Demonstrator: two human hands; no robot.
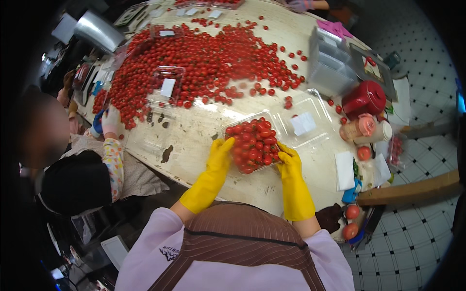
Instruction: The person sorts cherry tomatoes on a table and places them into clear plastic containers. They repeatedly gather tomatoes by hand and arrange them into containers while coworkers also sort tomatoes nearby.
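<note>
A clear plastic clamshell box point(233, 125) heaped with cherry tomatoes point(255, 143) is between my hands, close to the table's front edge. My left hand point(218, 154), in a yellow rubber glove, grips its left side. On the opposite side my right hand point(289, 158), gloved the same way, has its fingers on the box's right edge. The hinged lid point(316, 136) lies folded back to the right, with a white paper point(303, 123) on it. Beyond the box spreads a large pile of loose cherry tomatoes point(207, 69).
Nested clear boxes point(329, 67) stand at the right, near a dark red container point(364, 100) and drink bottles point(358, 127). A filled box with a white label point(168, 87) sits against the pile. At the left, a co-worker's gloved hand point(111, 120) is among tomatoes.
</note>
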